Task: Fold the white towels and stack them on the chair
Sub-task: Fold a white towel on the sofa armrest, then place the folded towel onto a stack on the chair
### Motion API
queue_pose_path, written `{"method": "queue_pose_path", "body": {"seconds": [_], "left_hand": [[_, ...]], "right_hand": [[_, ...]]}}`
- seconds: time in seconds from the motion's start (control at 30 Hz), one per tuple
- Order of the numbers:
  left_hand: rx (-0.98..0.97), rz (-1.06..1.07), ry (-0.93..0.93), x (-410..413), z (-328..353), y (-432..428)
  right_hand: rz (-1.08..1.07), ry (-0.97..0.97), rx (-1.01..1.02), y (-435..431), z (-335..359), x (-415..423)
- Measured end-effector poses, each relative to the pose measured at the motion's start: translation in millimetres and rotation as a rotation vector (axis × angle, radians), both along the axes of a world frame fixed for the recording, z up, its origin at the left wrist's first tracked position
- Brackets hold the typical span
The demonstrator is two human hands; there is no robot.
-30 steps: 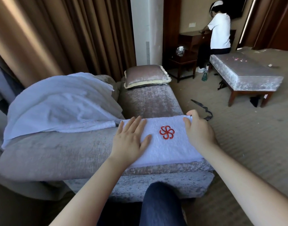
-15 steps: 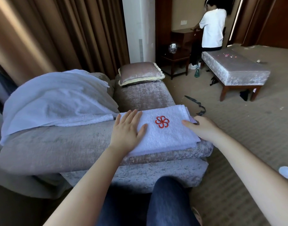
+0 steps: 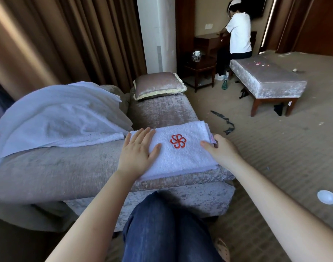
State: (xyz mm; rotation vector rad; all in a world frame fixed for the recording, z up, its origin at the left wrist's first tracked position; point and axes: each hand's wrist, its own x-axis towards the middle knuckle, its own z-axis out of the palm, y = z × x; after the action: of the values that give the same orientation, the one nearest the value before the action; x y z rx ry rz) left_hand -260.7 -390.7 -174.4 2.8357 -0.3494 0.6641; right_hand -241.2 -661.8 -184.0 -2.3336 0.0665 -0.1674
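Left hand (image 3: 138, 148) flat, fingers straight, on the folded towel (image 3: 180, 156) at the right end of the chair (image 3: 67, 171); right hand (image 3: 221, 150) pinches its outer edge. Risk: a tug could slide layers off.

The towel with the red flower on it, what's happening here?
A person is folding towels at a velvet chair. Their left hand rests flat on the folded towel, and the right hand grips its right edge, thumb on top. A loose white towel lies draped over the chair beside it.
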Motion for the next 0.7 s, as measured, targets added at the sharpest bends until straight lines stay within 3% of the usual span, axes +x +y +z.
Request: {"method": "queue_pose_path", "body": {"seconds": [0.23,0.43,0.5,0.57,0.63,0.7], "left_hand": [[0.025,0.001,0.010,0,0,0],[0.049,-0.040,0.080,-1,5,-1],[-0.067,-0.094,0.103,1,11,3],[-0.305,-0.067,0.060,-2,22,12],[-0.432,0.153,-0.022,-5,31,23],[-0.439,0.294,0.132,-8,38,30]], "right_hand": [[-0.015,0.003,-0.028,1,0,-3],[-0.062,0.046,0.063,4,1,-9],[-0.051,0.085,0.205,3,5,-10],[-0.029,0.155,0.353,2,12,-14],[-0.011,0.212,0.445,0,18,-19],[-0.018,0.229,0.494,-2,22,-21]]}}
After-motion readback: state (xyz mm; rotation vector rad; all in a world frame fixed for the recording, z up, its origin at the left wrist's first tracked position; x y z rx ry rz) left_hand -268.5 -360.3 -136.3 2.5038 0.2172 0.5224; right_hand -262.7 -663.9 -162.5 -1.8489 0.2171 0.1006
